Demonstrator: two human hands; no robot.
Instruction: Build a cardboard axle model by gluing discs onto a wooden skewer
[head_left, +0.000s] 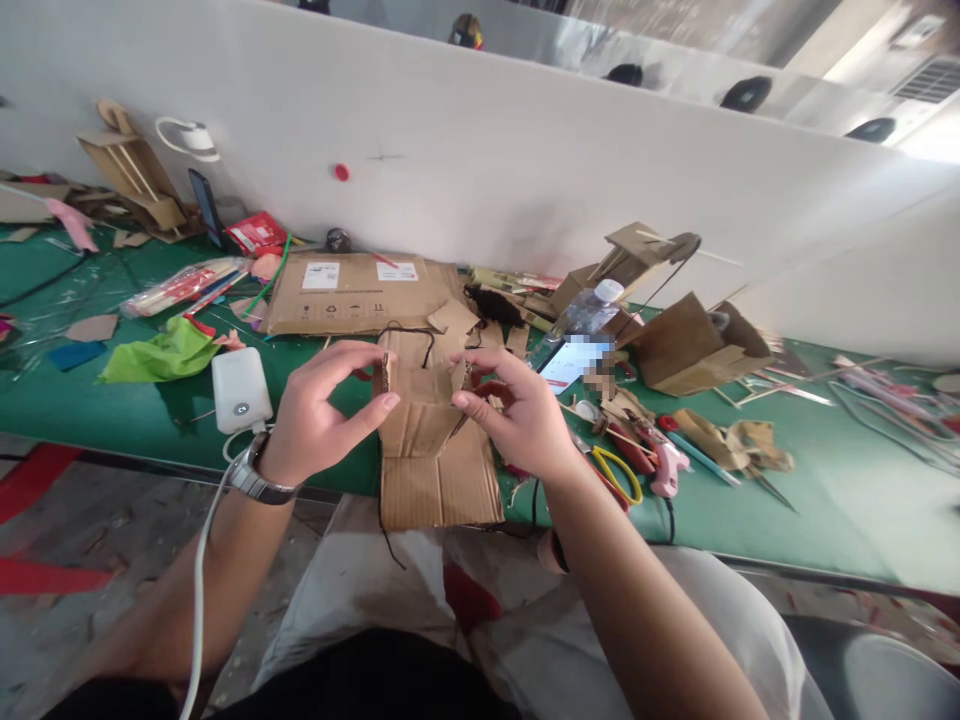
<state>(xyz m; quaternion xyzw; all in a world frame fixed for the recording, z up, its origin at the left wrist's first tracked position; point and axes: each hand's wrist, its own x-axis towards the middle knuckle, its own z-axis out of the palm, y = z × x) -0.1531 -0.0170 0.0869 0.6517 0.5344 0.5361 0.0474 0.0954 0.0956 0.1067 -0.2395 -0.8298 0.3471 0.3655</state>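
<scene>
A creased piece of brown cardboard [439, 480] lies in front of me and juts over the table's near edge. My left hand [326, 405] has its thumb and fingers curved round a raised flap at the cardboard's left side. On the opposite side, my right hand [517, 405] pinches another raised cardboard flap [459, 376] between thumb and fingers. A black cord [429, 350] rests across the far end of the cardboard, and its thin end hangs off the near left. The fingertips partly hide both flaps.
Beyond is a flat cardboard box [337, 300]. A white power bank [241, 390] with a cable lies left. To the right are a lit phone [574, 362], a plastic bottle [592, 308], yellow-handled scissors [619, 475], a pink glue gun [667, 460] and a cardboard model [690, 345].
</scene>
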